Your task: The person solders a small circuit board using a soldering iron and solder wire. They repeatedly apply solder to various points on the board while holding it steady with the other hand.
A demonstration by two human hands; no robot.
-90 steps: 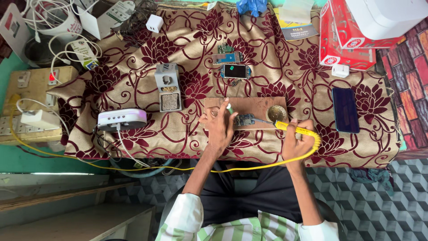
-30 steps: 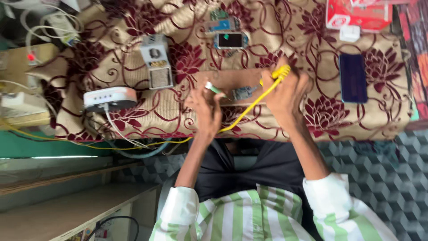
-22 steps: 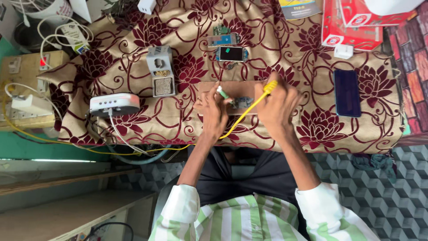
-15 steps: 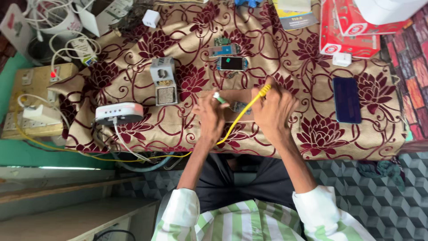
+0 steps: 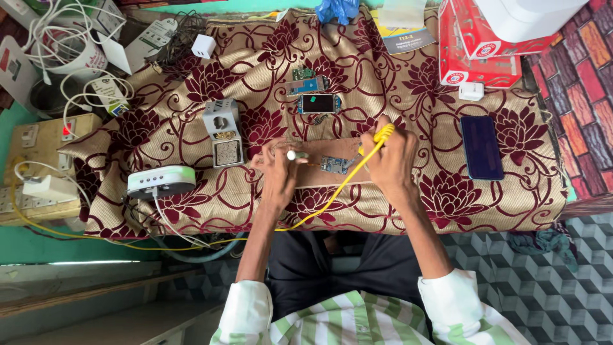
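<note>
Our right hand [image 5: 391, 165] is clamped on the yellow soldering iron [image 5: 382, 135]; our left hand [image 5: 279, 174] pinches a solder tube [image 5: 294, 155] beside the small circuit board [image 5: 335, 164].

Bare cloth right, clutter left

Open bench [image 5: 421, 102] lies between the small phone [image 5: 318, 103] and dark phone [image 5: 482, 147]; grey stand [image 5: 221, 132] and white box [image 5: 159, 182] block left.

A dark phone [image 5: 482, 147] lies right on the floral worktop [image 5: 268, 64]; red boxes [image 5: 485, 48] far right; white round device [image 5: 160, 181] left.
</note>
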